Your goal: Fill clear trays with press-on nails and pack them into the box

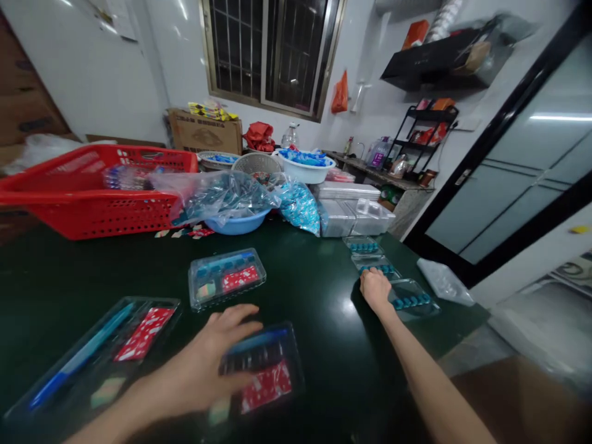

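My left hand (203, 364) lies flat with fingers spread over the left part of a clear plastic tray (266, 373) that holds dark pieces and a red card, near the front of the dark green table (305, 296). My right hand (375, 288) reaches to the right side of the table, fingers curled down at the edge of a clear tray of blue pieces (409, 301); what it grips is hidden. Two more such trays (370, 254) lie in a row beyond it. A closed packed tray (226, 277) sits mid-table.
A long tray with a blue pen and red card (99, 348) lies front left. A red basket (87, 188), a blue bowl under plastic bags (235, 206), a white bowl (305, 165), stacked clear boxes (351, 209) and a cardboard box (206, 131) crowd the far side.
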Action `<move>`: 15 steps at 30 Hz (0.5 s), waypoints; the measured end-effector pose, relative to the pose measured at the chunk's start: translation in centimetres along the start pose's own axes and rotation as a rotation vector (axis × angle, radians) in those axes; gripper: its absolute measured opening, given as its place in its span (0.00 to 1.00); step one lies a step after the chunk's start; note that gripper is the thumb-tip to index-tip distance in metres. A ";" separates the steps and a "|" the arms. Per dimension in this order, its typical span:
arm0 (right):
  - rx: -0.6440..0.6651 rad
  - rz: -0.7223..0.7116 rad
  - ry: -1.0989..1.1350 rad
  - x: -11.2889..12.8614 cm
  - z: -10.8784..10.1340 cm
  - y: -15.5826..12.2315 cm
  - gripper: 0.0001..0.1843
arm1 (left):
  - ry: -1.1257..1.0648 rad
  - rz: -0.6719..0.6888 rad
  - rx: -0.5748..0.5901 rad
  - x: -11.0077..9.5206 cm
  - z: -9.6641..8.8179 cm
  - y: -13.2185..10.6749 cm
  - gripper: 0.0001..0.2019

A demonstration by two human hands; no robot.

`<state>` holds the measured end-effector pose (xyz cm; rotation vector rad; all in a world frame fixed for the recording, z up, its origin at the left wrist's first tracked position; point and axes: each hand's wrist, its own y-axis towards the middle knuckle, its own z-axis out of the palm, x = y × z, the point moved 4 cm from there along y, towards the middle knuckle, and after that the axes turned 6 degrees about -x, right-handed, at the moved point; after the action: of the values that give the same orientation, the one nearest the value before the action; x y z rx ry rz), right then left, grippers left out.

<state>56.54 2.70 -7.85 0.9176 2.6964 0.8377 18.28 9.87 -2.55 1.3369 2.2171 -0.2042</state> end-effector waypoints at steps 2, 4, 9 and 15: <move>-0.014 -0.077 -0.009 1.2 -0.6 -0.2 0.09 | -0.042 -0.027 -0.113 0.6 -0.9 0.0 0.22; -0.049 -0.142 0.000 2.6 -1.6 -0.7 0.10 | -0.087 -0.028 -0.230 1.0 -1.8 0.1 0.20; -0.160 -0.251 0.054 6.3 -6.9 -2.9 0.11 | -0.161 -0.055 -0.428 0.9 -2.9 0.0 0.21; -0.452 -0.457 0.417 13.3 -17.3 -7.9 0.03 | -0.187 -0.062 -0.548 -2.0 -2.7 -0.2 0.43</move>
<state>36.25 -2.35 2.26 0.0240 2.6683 1.5558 17.89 9.28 0.72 0.9094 1.9607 0.2355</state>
